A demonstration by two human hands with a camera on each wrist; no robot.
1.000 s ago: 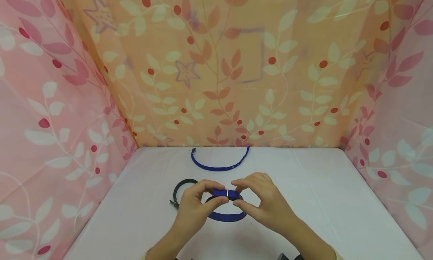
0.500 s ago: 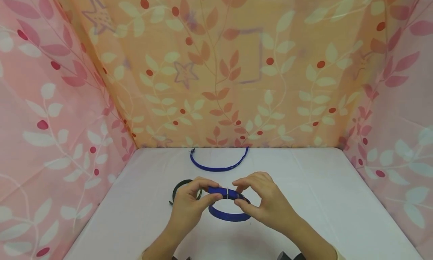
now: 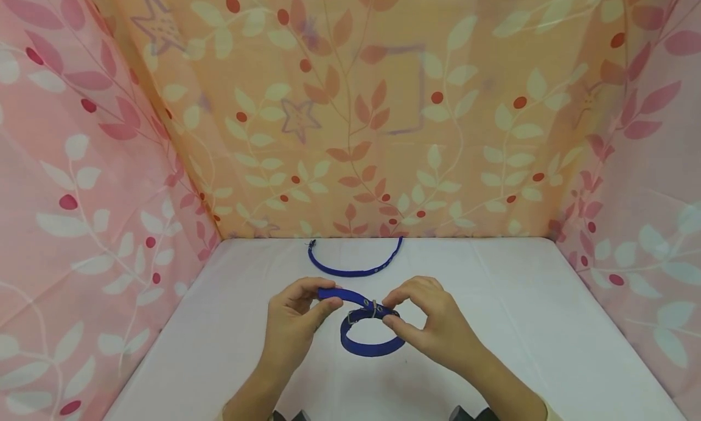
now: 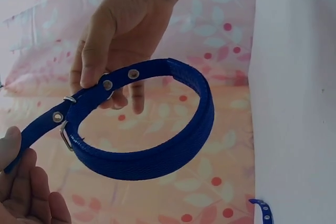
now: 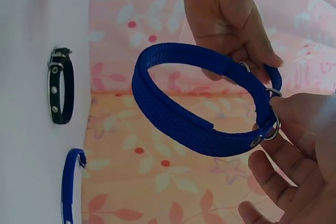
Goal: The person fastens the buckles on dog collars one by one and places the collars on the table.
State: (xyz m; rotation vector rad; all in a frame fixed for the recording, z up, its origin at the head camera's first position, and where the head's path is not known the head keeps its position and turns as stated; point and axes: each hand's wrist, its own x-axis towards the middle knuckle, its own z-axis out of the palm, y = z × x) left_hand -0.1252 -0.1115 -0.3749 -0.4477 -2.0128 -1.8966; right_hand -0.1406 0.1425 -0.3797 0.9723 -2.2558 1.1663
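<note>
I hold a plain blue collar (image 3: 372, 349) amid leafy pinks and oranges.
Its eyelets (image 4: 129, 74) and buckle (image 4: 64, 136) are silvery; another blue strap (image 3: 356, 274) lies at my white table's (image 3: 493, 323) far edge, a blackish collar (image 5: 54, 99) is dotted silver, and the pink side curtain (image 3: 109, 257) and orange back curtain (image 3: 405, 104) carry pale leaves and red dots.

We can read no texts, labels, brands, numbers or signs in any of the views.
</note>
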